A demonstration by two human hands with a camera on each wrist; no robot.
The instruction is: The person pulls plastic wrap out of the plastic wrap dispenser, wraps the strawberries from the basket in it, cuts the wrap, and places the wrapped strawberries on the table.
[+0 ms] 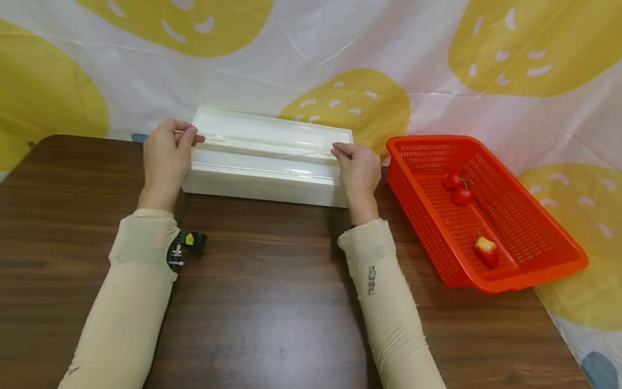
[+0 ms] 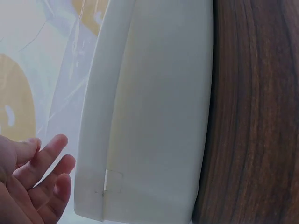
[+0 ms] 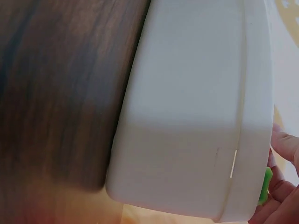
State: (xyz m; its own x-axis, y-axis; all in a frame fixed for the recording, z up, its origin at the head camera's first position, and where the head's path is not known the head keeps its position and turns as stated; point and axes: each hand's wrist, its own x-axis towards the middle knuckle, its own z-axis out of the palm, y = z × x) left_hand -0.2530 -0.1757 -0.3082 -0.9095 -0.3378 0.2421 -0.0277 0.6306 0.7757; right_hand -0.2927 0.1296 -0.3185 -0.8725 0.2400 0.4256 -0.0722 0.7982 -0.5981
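Observation:
A long white box [image 1: 262, 181], which looks like a cling film dispenser, lies at the back of the table with its lid [image 1: 272, 125] raised. My left hand [image 1: 165, 154] is at its left end, thumb and forefinger pinched together. At the right end my right hand [image 1: 360, 170] pinches in the same way. Between them the hold appears to be on clear cling film [image 2: 70, 98]; it shows only as faint creases and glints in the left wrist view. A small pale piece [image 1: 216, 138] sits on the strip across the box. A green bit [image 3: 265, 185] shows by my right fingers.
Right of the box stands a red plastic basket [image 1: 427, 232] with two red cherries [image 1: 462, 196] and a toy strawberry [image 1: 486, 252] in it. The dark wooden table [image 1: 262, 302] meets a lemon-patterned cloth [image 1: 233, 75] behind.

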